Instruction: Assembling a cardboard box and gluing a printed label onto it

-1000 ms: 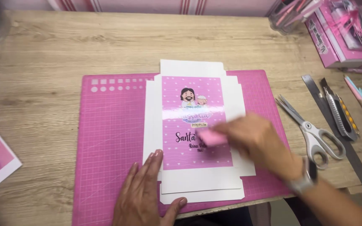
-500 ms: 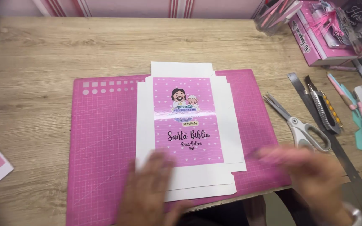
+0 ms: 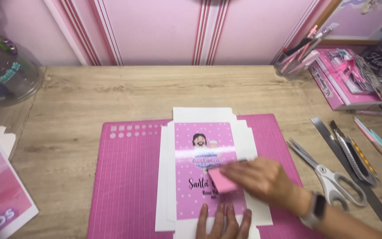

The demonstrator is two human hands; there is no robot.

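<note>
A light wooden desk (image 3: 111, 93) stands against a pink wall (image 3: 155, 31) with white stripes.

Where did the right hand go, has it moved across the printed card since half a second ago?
Yes. The right hand, pressing a pink block, has swept left, from near the scissors back onto the printed card.

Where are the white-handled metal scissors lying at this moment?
In the head view, the white-handled metal scissors lie on the wooden desk just right of the pink cutting mat, between the right hand and a metal ruler.
</note>
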